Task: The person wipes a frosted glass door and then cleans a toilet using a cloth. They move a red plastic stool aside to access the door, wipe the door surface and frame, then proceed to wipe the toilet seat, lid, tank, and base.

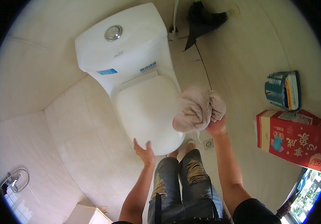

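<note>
A white toilet (128,37) stands in front of me with its lid (145,104) down. My right hand (217,127) grips a bunched, pale pinkish-beige cloth (197,108) to the right of the lid; its left edge blurs over the lid's rim. My left hand (144,151) is at the lid's front left edge, fingers spread and apart. Whether its fingertips touch the lid, I cannot tell. On top of the tank sits a round silver flush button (113,33).
On the right wall hang a green holder (276,89) with packets and a red tissue pack (294,138). A floor drain (208,144) lies near my feet. Something dark and pointed (201,20) is at the far right corner. A shower fitting (15,180) is at the left.
</note>
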The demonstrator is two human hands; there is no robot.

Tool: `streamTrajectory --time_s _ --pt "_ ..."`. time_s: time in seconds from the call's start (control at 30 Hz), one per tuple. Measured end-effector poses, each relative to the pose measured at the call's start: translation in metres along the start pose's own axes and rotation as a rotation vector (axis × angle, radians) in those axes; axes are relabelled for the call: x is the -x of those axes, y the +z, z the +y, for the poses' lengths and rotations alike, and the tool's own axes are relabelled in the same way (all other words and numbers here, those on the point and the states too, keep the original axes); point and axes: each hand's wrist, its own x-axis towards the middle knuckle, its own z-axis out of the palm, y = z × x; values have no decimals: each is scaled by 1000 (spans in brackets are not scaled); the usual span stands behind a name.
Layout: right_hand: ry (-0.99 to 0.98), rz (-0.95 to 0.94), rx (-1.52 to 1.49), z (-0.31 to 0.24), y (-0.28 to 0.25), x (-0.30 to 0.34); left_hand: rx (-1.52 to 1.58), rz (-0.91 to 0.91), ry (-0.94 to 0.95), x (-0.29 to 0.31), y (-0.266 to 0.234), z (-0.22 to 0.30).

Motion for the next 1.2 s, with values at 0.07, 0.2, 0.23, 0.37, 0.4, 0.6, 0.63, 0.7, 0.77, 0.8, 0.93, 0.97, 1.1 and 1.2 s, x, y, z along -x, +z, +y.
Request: streamTrajectory --time_s 0.07,0.2,0.23,0.37,0.4,0.6,0.63,0.7,0.77,0.8,0.93,0.97,1.1,1.2 --pt "103 -239 -187 -7 -50 24 -75 -194 202 45 17 19" --pt "185 18 -203 10 -14 69 -226 -512 412 80 43 77" --pt "196 235 -105 14 -3 81 -270 -538 395 81 44 77" --pt "72 329 -158 -10 -1 122 126 -519 85 99 40 68" --pt "64 347 -72 -17 0 131 156 -547 116 101 32 61" --pt "142 262 66 -49 22 178 96 -664 163 143 -3 76" --pt "189 182 35 -53 28 186 130 -690 148 149 -6 79" --pt "238 138 107 -60 18 202 203 -741 125 160 -10 84" --pt "241 228 311 -61 -15 215 259 -793 52 167 -12 85" --pt "214 301 478 -58 -10 218 338 -777 18 170 -15 83" --pt "488 558 708 -66 -41 239 626 -751 -186 181 -21 91" --pt "491 611 837 -67 -44 240 701 -751 -257 182 -24 96" --pt "159 202 1378 -51 -6 233 697 -915 -434 181 -44 111" --pt "28 -336 1712 -37 46 203 627 -1099 -502 178 -47 120"
